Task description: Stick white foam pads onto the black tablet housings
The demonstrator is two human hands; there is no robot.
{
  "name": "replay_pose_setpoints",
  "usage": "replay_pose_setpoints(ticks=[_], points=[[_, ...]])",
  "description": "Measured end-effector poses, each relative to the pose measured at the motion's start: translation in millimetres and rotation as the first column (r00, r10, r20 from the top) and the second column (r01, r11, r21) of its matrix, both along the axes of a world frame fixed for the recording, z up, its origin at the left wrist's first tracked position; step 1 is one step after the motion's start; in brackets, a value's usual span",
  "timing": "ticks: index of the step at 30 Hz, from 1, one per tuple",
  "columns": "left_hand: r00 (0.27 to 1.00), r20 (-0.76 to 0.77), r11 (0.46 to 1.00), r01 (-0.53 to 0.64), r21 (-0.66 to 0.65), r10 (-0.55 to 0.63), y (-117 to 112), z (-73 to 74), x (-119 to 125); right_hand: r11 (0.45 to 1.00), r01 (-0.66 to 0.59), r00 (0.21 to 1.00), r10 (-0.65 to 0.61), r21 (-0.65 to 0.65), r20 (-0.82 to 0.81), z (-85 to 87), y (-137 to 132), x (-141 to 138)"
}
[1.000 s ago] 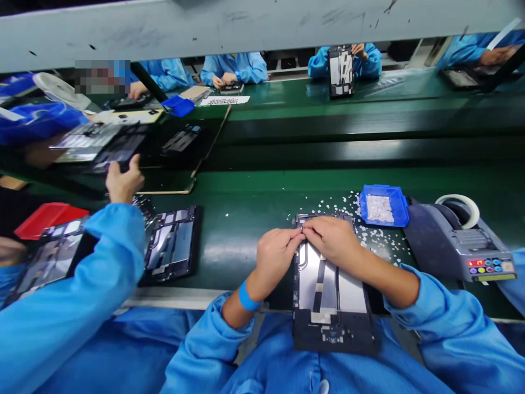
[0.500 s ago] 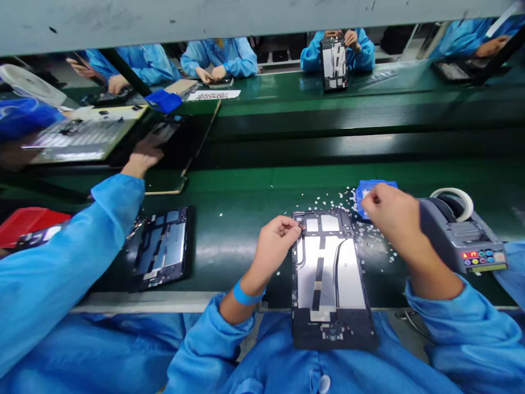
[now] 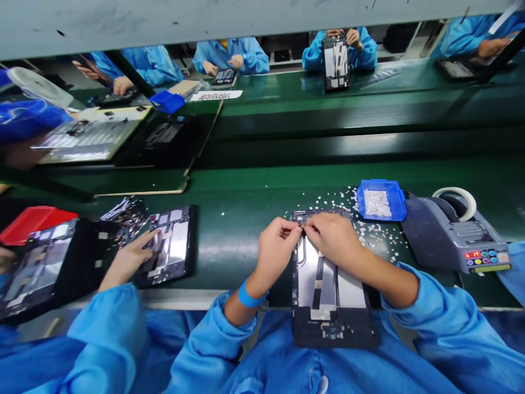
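An opened tablet (image 3: 348, 284) lies in front of me, its inside facing up and its lower end past the bench edge. At its upper left corner, my left hand (image 3: 276, 246) pinches a small dark part (image 3: 302, 224) whose kind I cannot make out. My right hand (image 3: 334, 235) is closed at the same spot, thumb and finger together, fingertips meeting those of the left. Whatever it holds is too small or hidden to see. A blue tray (image 3: 402, 203) of small white pieces (image 3: 376, 203) stands beyond the tablet's upper right, with more pieces scattered around it.
Right of the tray stands a grey tape dispenser (image 3: 455, 230) with a tape roll (image 3: 467, 205). On the left, a co-worker's hand (image 3: 129, 260) touches another opened tablet (image 3: 178, 246). A red bin (image 3: 36, 221) lies further left. Several co-workers sit across the green bench (image 3: 254, 191).
My right hand has moved left from the blue tray to the tablet's upper left corner, uncovering the tray. The co-worker's hand on the left has come back to the tablet there.
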State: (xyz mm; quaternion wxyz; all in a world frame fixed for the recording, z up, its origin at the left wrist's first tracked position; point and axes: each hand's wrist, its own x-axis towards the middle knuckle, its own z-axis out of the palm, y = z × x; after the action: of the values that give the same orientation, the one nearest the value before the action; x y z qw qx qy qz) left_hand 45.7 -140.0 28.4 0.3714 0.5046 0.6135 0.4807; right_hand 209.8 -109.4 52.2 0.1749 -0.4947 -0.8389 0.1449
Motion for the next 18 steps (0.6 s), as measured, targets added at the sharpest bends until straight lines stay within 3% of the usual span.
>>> replay_pose_setpoints(ticks=[5,11,13,15,18], points=[[0.99,-0.138,0.995,0.007,0.096,0.007,-5.3,2.0,2.6,0.994,0.047,0.999,-0.049,0.102,0.018,-5.2,-0.5,-0.1],[0.998,0.056,0.999,0.022,-0.043,-0.019,-0.8,1.2,1.4,0.99,-0.004,1.0,0.007,0.139,-0.023,-2.1,7.7,-5.2],[0.993,0.114,0.996,0.026,-0.081,-0.016,1.9,1.0,-0.4,0.989,0.041,0.998,-0.034,0.142,-0.047,2.5,18.4,17.3],[0.987,0.16,0.994,0.038,-0.1,-0.021,4.2,1.2,-2.7,0.977,0.166,0.986,-0.163,0.134,-0.038,6.3,32.5,57.0],[0.98,0.197,0.993,0.06,-0.101,-0.039,5.1,2.2,-6.0,0.872,0.472,0.859,-0.488,0.129,0.153,7.4,52.3,125.1]])
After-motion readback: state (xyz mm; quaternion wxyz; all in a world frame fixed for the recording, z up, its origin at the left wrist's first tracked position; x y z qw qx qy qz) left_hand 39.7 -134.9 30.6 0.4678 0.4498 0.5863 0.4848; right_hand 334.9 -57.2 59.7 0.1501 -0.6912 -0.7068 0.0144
